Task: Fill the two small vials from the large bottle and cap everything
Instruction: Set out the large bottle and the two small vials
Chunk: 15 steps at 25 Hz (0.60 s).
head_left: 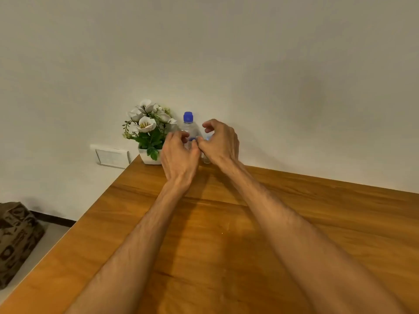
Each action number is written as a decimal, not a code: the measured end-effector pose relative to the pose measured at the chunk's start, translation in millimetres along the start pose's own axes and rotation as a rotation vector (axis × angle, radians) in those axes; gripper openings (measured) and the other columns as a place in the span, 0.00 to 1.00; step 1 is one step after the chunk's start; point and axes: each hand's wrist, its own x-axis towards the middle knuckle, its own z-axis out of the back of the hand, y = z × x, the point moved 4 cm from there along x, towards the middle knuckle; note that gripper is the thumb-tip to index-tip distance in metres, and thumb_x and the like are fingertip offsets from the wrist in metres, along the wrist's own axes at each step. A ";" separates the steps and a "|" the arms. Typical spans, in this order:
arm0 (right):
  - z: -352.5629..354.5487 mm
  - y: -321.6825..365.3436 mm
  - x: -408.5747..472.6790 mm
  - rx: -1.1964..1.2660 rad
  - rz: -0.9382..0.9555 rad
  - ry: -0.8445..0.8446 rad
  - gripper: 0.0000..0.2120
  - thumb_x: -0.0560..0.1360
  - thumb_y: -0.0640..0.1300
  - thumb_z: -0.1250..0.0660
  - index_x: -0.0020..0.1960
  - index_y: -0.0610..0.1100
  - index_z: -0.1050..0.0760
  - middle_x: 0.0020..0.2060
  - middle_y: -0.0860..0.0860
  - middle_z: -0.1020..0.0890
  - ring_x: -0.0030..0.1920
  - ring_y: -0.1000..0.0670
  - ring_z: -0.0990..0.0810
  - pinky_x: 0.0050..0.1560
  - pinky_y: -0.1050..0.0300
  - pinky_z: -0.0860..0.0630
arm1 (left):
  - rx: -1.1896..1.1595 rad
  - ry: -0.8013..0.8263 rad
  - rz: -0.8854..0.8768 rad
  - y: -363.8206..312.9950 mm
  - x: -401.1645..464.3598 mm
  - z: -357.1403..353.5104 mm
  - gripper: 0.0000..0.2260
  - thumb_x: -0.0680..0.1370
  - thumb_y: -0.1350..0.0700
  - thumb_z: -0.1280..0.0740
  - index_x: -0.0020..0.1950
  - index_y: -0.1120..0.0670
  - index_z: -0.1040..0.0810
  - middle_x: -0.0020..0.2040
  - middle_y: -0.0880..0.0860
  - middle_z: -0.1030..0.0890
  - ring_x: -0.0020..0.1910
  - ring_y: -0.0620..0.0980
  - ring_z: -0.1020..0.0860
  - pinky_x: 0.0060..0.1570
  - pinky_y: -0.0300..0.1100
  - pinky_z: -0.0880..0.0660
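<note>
Both bare forearms stretch forward; the left hand (179, 152) and right hand (221, 143) meet, fingers curled loosely, thumbs nearly touching, neither grip closed.

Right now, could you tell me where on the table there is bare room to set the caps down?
The wooden table is bare to the right of the right hand and across the whole near side around both forearms. The back left corner is crowded: white pot of artificial flowers, clear blue-capped bottle, a small vial and the left hand sit close together.
</note>
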 end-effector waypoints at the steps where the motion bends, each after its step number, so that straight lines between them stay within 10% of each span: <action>1: -2.9 1.9 4.9 0.007 -0.025 0.026 0.27 0.72 0.51 0.22 0.69 0.45 0.21 0.61 0.49 0.15 0.59 0.49 0.17 0.59 0.52 0.19 | 0.003 -0.005 0.023 3.2 1.6 0.9 0.15 0.80 0.51 0.30 0.63 0.58 0.20 0.59 0.56 0.19 0.55 0.51 0.20 0.54 0.40 0.29; 15: 3.1 -64.9 4.6 -0.124 -0.250 0.080 0.20 0.74 0.38 0.24 0.65 0.42 0.19 0.60 0.45 0.15 0.58 0.44 0.17 0.54 0.53 0.19 | 0.071 0.107 0.139 24.3 27.0 -34.5 0.34 0.75 0.49 0.23 0.75 0.58 0.34 0.67 0.60 0.22 0.65 0.59 0.21 0.64 0.52 0.23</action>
